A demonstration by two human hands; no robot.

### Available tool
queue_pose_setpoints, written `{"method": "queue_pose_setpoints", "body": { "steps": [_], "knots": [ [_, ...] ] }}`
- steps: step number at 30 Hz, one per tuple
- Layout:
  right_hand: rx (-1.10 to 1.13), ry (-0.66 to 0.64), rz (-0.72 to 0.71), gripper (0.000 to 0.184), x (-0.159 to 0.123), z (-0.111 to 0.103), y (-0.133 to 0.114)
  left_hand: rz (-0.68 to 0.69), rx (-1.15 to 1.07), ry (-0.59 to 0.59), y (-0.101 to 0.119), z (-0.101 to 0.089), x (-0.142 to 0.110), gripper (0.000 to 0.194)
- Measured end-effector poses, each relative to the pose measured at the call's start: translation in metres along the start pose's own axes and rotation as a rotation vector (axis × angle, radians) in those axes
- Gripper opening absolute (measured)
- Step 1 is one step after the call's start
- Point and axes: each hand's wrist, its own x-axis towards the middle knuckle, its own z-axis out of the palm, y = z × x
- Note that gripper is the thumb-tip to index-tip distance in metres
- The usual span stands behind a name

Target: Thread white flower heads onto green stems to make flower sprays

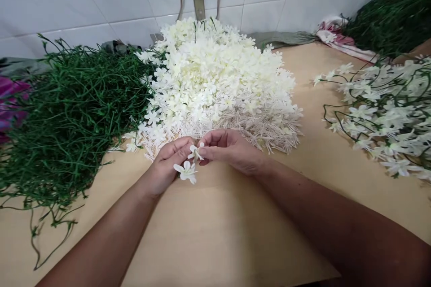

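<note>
Right forearm [323,206] nearest, the right hand [232,150] and left hand [166,166], both nearly closed, pinch a white blossom [194,154] at six o'clock from the flower heap [215,76], where light pressure should avoid creasing it.

Bare hands, bare forearms

L hand [168,161] & R hand [234,152]: both bare, w/ slim fingers [215,136] & slightly thicker thumbs [180,155]; nail detail too small to tell. L forearm [111,233]: bare down to btm edge of view, narrow nr wrist, wider twd elbow end, surface smooth. R forearm [323,210]: also bare, same taper, looks broader at lower R edge, shaded there; one tiny dark speck [299,184] on upper side, nearer wrist than view's edge.
</note>
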Motion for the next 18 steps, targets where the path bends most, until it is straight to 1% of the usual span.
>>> {"method": "queue_pose_setpoints", "body": {
  "steps": [6, 11, 14, 18],
  "knots": [
    [0.036, -0.009, 0.016, 0.019, 0.0012, -0.0026, 0.0001, -0.01, 0.024, 0.004, -0.0015, -0.0015, 0.0017, 0.027],
    [0.038, 0.0, 0.022, 0.02, 0.0007, -0.0024, -0.0003, -0.009, -0.023, 0.023, -0.0028, -0.0011, 0.0022, 0.024],
    [0.05, -0.004, 0.012, 0.02, -0.0004, -0.0007, -0.0013, 0.012, -0.055, 0.039, -0.002, 0.0009, 0.0022, 0.022],
    [0.032, -0.012, -0.007, 0.02, -0.0006, 0.0004, -0.0016, 0.015, -0.023, 0.053, -0.0015, 0.002, 0.0025, 0.023]
  ]
}}
